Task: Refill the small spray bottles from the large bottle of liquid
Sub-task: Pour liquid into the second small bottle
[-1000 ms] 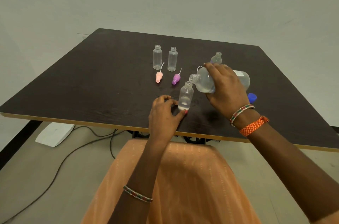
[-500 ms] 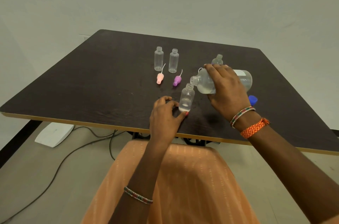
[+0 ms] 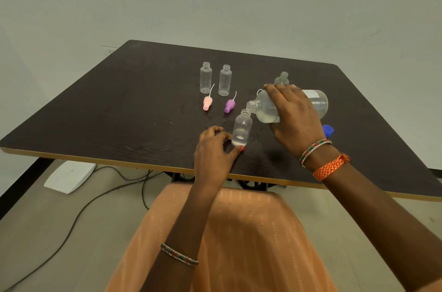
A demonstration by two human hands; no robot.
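Observation:
My right hand (image 3: 295, 119) grips the large clear bottle (image 3: 265, 110), tilted on its side with its open mouth right over the neck of a small clear bottle (image 3: 242, 128). That small bottle stands upright with a little liquid at its bottom. My left hand (image 3: 212, 150) pinches its base with thumb and fingers. Two more small uncapped bottles (image 3: 205, 77) (image 3: 224, 80) stand upright farther back. A third one (image 3: 282, 78) shows behind my right hand. A pink spray cap (image 3: 207, 102) and a purple spray cap (image 3: 230, 105) lie in front of the pair.
The dark table (image 3: 119, 105) has a light front edge just before my lap. A blue cap (image 3: 327, 130) lies on it to the right of my right hand. On the floor at the left are a white box (image 3: 69, 175) and black cables (image 3: 119, 186).
The large bottle's mouth has stayed over the small bottle's neck. A bit more liquid has gathered in the small bottle. Both hands keep their holds.

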